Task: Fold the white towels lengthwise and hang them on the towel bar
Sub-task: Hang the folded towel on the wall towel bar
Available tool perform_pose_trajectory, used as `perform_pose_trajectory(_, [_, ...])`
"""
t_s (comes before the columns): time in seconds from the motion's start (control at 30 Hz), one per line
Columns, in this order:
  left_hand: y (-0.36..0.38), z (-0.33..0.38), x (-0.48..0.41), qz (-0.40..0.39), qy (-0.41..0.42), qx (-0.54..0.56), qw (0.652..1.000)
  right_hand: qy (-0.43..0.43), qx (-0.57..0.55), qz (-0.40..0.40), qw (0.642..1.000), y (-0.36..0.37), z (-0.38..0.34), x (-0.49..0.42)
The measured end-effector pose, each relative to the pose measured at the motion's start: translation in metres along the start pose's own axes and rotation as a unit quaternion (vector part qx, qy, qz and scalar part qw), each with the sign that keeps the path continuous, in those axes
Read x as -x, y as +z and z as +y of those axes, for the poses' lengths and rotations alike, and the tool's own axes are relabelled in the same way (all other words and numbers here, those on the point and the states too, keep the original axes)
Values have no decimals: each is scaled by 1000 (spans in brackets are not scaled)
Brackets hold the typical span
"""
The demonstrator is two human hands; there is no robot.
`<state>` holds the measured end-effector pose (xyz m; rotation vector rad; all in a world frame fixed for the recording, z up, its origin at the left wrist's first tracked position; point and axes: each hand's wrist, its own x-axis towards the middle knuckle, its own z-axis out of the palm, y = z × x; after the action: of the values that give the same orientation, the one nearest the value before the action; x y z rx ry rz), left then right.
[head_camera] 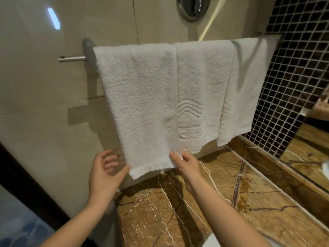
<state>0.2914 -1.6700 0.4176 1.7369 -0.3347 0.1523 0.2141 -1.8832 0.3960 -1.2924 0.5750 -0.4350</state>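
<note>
While three white terry towels (201, 82) hang side by side over the brushed-metal towel bar (71, 59), the right hand (186, 164) pinches the hemmed lower right corner of the nubby leftmost towel (138, 97). The left hand (105, 172), fingers loose and released, touches the towel's lower left edge with its thumb tip, above the veined brown marble bench (240, 202).

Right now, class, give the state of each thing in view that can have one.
Left towel, hung on the bar, lower end held.
Middle towel, hung on the bar.
Right towel, hung on the bar.
Left hand, open, thumb touching left towel's corner.
Right hand, pinching left towel's lower right corner.
</note>
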Motion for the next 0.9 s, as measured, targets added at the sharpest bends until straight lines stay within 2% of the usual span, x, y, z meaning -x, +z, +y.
perform_pose_trajectory(0.07, [-13, 29, 2, 24, 105, -59, 992, 59, -100, -8, 993, -1, 3, 0])
perform_pose_trajectory(0.17, [-18, 98, -5, -13, 270, -109, 956, 117, -224, 3, 968, -5, 3, -4])
perform_pose_trajectory(0.23, [-8, 147, -17, -42, 380, -142, 913, 141, -249, 19, 958, -7, 4, -9])
perform_pose_trajectory(0.3, [10, 190, -34, -50, 477, -203, 854, 161, -250, 20, 955, -8, 5, -14])
perform_pose_trajectory(0.37, [30, 224, -53, -52, 524, -270, 806, 168, -245, 8, 955, -6, 5, -19])
perform_pose_trajectory(0.43, [51, 247, -73, -68, 528, -333, 778, 171, -246, 1, 954, -4, 4, -24])
perform_pose_trajectory(0.5, [72, 262, -92, -87, 503, -393, 765, 181, -253, -7, 950, -2, 5, -29])
perform_pose_trajectory(0.57, [89, 271, -105, -127, 456, -430, 769, 182, -289, -21, 940, -2, 6, -33])
perform_pose_trajectory(0.67, [102, 276, -117, -169, 423, -427, 781, 166, -361, -33, 917, -5, 9, -36])
perform_pose_trajectory(0.77, [103, 277, -122, -147, 416, -392, 807, 153, -361, -52, 918, -8, 12, -38])
perform_pose_trajectory(0.9, [109, 271, -121, -96, 432, -393, 806, 144, -400, -61, 903, -6, 14, -39])
